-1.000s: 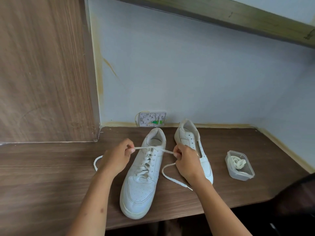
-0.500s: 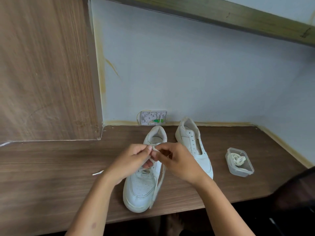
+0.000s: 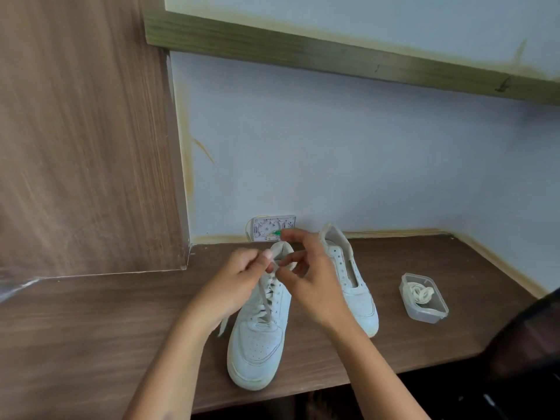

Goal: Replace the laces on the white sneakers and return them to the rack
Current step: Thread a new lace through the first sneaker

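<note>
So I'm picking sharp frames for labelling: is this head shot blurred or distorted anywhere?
Head view: the wood panel at left is streaked with motion blur; both hands, left hand and right hand, look soft around the lace; the wide lens tilts the green beam; lighting is even, with no glare.

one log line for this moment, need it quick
stage: tying lace on near sneaker | left hand, right hand: pinching lace | far sneaker: unlaced
</note>
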